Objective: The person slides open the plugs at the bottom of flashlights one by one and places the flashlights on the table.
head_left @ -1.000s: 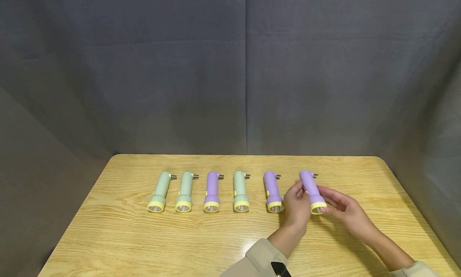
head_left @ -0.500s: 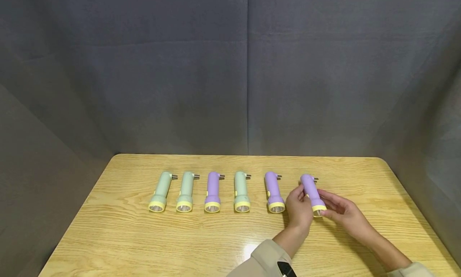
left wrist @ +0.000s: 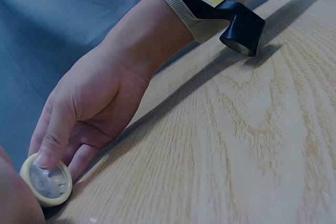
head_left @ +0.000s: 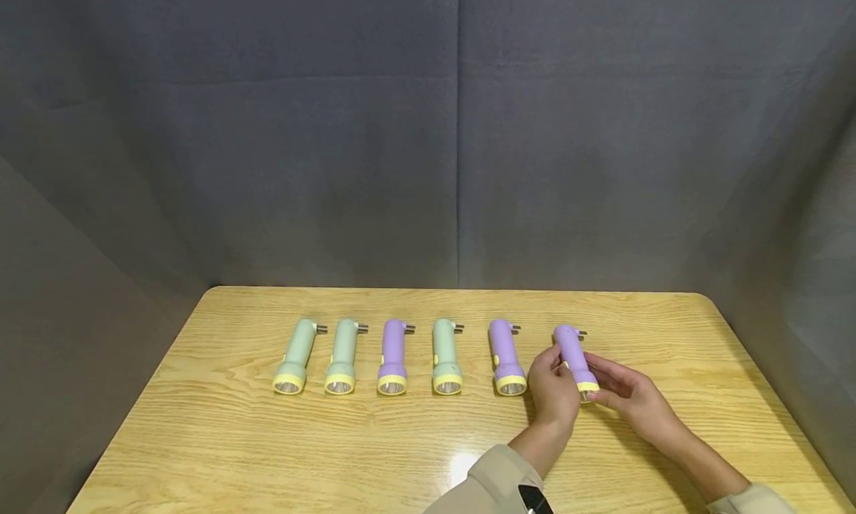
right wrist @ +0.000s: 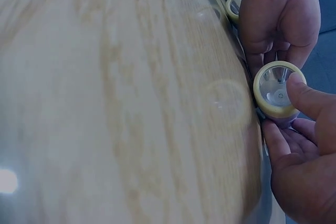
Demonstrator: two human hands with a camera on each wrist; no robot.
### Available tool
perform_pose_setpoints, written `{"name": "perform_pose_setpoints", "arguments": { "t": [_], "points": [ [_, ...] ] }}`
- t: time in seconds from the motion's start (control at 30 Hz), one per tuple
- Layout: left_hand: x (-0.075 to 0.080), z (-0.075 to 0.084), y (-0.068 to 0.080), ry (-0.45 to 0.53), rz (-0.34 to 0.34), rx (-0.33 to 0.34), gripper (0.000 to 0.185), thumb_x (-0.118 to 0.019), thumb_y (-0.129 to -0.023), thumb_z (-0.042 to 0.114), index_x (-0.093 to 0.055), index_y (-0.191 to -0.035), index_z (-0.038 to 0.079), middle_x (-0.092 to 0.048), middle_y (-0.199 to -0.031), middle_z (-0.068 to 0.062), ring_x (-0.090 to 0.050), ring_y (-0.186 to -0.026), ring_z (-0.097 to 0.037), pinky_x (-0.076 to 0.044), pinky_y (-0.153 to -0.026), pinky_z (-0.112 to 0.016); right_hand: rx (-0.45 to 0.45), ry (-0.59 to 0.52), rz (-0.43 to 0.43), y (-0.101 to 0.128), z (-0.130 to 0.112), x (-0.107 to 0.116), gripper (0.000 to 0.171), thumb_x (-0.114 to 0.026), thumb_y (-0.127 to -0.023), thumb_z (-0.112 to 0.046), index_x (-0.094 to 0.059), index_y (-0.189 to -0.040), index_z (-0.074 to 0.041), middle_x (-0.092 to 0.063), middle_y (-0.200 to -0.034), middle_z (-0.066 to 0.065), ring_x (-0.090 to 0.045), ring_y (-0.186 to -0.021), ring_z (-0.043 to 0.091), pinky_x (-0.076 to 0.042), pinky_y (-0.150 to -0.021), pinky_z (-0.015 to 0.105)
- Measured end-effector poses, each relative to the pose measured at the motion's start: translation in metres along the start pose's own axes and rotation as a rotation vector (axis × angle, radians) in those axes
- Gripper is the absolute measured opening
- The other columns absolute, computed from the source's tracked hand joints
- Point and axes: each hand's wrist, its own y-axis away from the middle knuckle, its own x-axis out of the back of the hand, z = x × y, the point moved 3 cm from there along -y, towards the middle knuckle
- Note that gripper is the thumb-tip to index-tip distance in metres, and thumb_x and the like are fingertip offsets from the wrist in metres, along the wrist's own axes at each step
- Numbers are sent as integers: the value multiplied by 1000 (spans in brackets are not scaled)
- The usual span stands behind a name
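A purple flashlight point(head_left: 571, 348) with a yellow head ring and two plug prongs lies between both hands at the right end of a row. My left hand point(head_left: 555, 388) holds its left side, the fingertips partly hidden behind the body. From the right, my right hand point(head_left: 635, 402) grips the head, thumb over the front. In the right wrist view, the right thumb point(right wrist: 304, 95) overlaps the clear lens point(right wrist: 275, 90), with fingers underneath. The left wrist view shows the same yellow ring point(left wrist: 65, 187) under the right thumb, close over the wood.
To the left, flashlights lie in a spaced row with heads toward me: purple point(head_left: 507, 354), green point(head_left: 446, 354), purple point(head_left: 393, 354), and two more green, one point(head_left: 343, 354) beside the leftmost point(head_left: 295, 354). The wooden table point(head_left: 334, 454) is backed by grey curtains point(head_left: 334, 165).
The held flashlight has come down slightly and a little toward me, with both hands moving along. The other flashlights stay in place.
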Motion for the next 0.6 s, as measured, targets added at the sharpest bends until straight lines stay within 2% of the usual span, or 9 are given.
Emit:
{"name": "perform_pose_setpoints", "arguments": {
  "t": [0.23, 0.47, 0.6],
  "points": [
    [1, 1, -1, -22, -8, -10, 35, -52, -91, -16, -66, -123, -11, -69, -120, -21, -63, -118, -36, -52, -100, -45, 16, 10, 4, -3, 0, -2, 57, -65, -96, 5, -39, -146, 17, -38, -144, 44, -54, -122, -5, -50, -94, 15],
    [0, 2, -2, -68, -10, 8, 34, -52, -94, -11, -68, -124, -8, -68, -123, -18, -60, -122, -35, -49, -105, -47, 14, 31, 18, -6, 0, -2, 56, -65, -95, 5, -41, -145, 17, -43, -141, 44, -56, -119, -5, -51, -92, 15],
    [0, 2, -2, -59, -5, 16, 35, -51, -94, -11, -67, -125, -8, -67, -121, -18, -60, -121, -34, -48, -105, -47, 9, 26, 21, -7, 0, -2, 56, -65, -96, 5, -41, -145, 17, -43, -140, 44, -56, -118, -6, -51, -91, 14]
  ]
}}
